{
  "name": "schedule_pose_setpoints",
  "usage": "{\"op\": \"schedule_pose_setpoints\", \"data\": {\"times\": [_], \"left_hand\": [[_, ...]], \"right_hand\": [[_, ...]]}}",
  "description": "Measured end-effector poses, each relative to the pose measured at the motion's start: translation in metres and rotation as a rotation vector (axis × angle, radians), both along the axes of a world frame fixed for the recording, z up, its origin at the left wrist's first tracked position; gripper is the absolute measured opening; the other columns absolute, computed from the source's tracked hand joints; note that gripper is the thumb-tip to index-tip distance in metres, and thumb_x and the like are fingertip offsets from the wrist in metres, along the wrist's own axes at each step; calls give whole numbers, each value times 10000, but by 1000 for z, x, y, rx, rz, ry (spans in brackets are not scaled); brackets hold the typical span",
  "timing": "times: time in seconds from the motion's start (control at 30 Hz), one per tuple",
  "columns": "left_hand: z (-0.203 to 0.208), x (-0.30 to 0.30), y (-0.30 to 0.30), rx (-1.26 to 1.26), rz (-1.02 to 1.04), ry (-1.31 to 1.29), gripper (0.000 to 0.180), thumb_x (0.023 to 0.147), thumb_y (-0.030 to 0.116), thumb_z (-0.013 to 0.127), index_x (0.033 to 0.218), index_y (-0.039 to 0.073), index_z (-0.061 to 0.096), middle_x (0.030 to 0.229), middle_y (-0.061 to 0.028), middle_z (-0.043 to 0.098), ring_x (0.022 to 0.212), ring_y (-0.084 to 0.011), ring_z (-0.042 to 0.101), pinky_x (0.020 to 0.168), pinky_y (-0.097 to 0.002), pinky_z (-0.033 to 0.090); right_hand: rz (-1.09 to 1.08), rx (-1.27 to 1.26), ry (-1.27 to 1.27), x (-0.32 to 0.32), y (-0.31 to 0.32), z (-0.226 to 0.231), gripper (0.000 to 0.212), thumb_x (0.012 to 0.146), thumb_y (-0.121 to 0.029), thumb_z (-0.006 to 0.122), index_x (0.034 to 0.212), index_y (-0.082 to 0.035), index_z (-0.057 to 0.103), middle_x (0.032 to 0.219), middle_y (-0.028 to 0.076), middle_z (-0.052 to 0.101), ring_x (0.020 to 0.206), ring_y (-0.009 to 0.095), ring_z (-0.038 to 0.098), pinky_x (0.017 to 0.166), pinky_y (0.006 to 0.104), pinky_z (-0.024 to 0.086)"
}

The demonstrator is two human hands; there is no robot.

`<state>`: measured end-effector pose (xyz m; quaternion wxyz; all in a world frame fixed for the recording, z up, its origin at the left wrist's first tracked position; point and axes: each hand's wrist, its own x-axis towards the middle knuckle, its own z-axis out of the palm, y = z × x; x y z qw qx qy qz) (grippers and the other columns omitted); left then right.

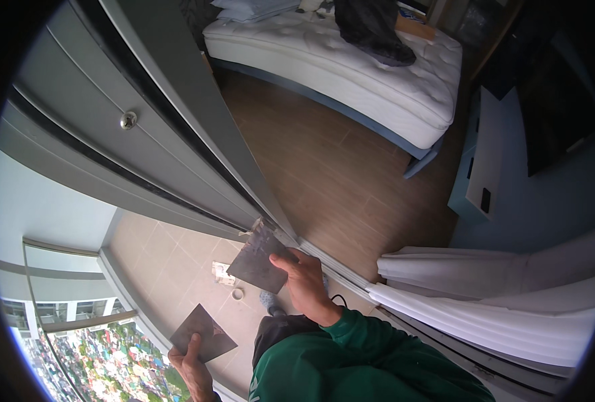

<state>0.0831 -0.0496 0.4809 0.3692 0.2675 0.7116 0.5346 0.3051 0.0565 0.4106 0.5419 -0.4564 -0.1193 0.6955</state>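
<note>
My right hand [305, 284] grips a flat grey plate [258, 260] by its near edge, thumb on top. Pale beige, ragged material [256, 226] sits along the plate's far corner, close to the foot of the grey door frame [271, 194]; whether they touch, I cannot tell. Lower left, my left hand [191, 365] pinches a second grey plate [205, 331], roughly square, with the thumb lying on its face. A small brownish mark shows on that plate. The fingers beneath both plates are mostly hidden.
On the tiled floor lie a ring-shaped roll [237, 293] and a pale packet [224, 273]. A grey door with a round knob [128, 120] rises at left. Beyond the floor track stands a bed [351, 87]. White curtains [485, 281] hang right; a glass railing [63, 288] is at left.
</note>
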Motion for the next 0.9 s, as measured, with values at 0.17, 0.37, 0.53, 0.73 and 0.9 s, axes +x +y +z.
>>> {"op": "schedule_pose_setpoints", "data": {"times": [0.17,0.37,0.53,0.73,0.9], "left_hand": [[-4,-5,-2,-14,0,-6,207,833,113,670,938,-63,703,833,-79,692,725,-147,604,715,-270,463],[-7,-7,-2,-4,-2,-25,205,832,119,676,919,-66,700,822,-72,686,709,-139,593,697,-262,457],[-9,-9,-4,-4,9,-39,199,829,116,683,912,-65,698,817,-70,684,712,-135,594,695,-255,458],[-9,-6,-6,-11,54,-61,187,829,108,684,926,-52,694,837,-72,679,727,-144,589,710,-266,458],[-18,-13,-11,-30,38,-96,221,825,101,683,984,-52,682,901,-87,678,809,-160,604,773,-281,460]], "right_hand": [[-32,-1,25,0,-6,5,237,895,-69,675,1098,51,651,988,50,665,870,104,613,771,251,488],[-8,47,92,1,-12,18,254,894,-83,673,1113,43,648,1021,53,665,914,107,603,834,259,467],[-8,41,56,0,-7,8,270,891,-87,676,1124,45,643,1032,56,667,925,114,605,847,262,464],[-43,82,73,-7,-3,-9,285,892,-78,676,1143,50,639,1040,63,672,933,116,616,831,262,474],[-9,74,-50,-6,-6,-9,304,887,-93,688,1146,58,638,1019,61,677,898,113,623,794,263,483]]}}
